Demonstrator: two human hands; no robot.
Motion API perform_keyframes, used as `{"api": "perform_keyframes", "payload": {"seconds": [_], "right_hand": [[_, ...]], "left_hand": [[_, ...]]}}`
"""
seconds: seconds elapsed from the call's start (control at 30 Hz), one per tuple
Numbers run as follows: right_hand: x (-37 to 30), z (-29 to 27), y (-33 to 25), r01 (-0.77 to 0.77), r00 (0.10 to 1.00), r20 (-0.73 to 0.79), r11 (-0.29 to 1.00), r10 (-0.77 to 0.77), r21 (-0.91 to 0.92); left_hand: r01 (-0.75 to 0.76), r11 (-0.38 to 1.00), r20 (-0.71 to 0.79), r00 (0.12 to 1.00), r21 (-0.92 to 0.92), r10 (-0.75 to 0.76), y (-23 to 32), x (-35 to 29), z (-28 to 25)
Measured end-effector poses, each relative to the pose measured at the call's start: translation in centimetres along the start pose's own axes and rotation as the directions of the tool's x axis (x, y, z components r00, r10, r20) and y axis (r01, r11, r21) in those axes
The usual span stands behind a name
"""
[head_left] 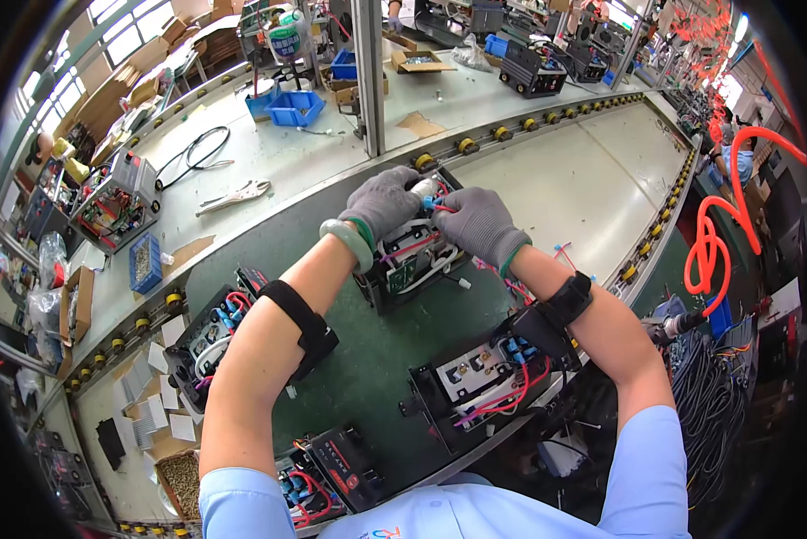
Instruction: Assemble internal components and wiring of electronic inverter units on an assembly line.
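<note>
Both of my hands wear grey knit gloves and meet over an open electrical unit (410, 260) with a circuit board and white and pink wires. My left hand (387, 203) is closed around a whitish, rounded part (425, 189) at the unit's far end; its exact kind is unclear. Just beside it, my right hand (480, 221) pinches a red wire with a blue connector (432, 203). A loose white plug (463, 283) hangs at the unit's near side. The gloves partly hide the unit's far end.
Similar open units stand left (207, 346), right (484, 373) and near me (336, 472) on the green surface (349, 382). Roller rails (502, 134) edge the line. Locking pliers (233, 197) and a blue bin (295, 109) lie beyond. An orange coiled hose (713, 234) hangs right.
</note>
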State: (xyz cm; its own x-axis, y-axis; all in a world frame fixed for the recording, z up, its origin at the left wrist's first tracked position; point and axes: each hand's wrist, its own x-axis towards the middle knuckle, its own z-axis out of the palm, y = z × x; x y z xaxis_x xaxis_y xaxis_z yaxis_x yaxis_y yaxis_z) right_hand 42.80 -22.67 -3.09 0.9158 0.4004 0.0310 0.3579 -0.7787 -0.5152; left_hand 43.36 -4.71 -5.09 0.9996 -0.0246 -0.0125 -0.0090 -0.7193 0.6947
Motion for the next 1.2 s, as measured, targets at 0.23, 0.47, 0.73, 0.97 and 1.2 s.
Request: {"api": "perform_keyframes", "payload": {"seconds": [0.23, 0.47, 0.73, 0.97, 1.2], "right_hand": [[0.4, 0.3, 0.5, -0.032, 0.998, 0.063, 0.989, 0.023, 0.145], [0.1, 0.7, 1.2, 0.036, 0.999, 0.026, 0.999, -0.036, 0.02], [0.2, 1.1, 1.6, 0.093, 0.995, 0.017, 0.996, -0.093, 0.015], [1.0, 2.4, 1.8, 0.176, 0.982, -0.067, 0.984, -0.177, -0.013], [-0.7, 1.5, 2.0, 0.032, 0.997, 0.068, 0.975, -0.048, 0.222]], "left_hand": [[0.02, 0.999, 0.04, 0.999, 0.044, -0.022, 0.1, -0.3, -0.3], [0.107, 0.971, 0.14, 0.98, 0.215, -0.139, 1.7, -0.2, -0.5], [-0.23, 0.813, 0.227, 0.966, 0.535, 0.123, -0.7, 1.7, 0.8], [0.006, 0.845, 0.12, 0.989, 0.534, -0.083, 3.7, -1.1, -1.1], [0.03, 0.993, 0.255, 0.965, 0.112, -0.058, 1.1, -0.8, -1.6]]}}
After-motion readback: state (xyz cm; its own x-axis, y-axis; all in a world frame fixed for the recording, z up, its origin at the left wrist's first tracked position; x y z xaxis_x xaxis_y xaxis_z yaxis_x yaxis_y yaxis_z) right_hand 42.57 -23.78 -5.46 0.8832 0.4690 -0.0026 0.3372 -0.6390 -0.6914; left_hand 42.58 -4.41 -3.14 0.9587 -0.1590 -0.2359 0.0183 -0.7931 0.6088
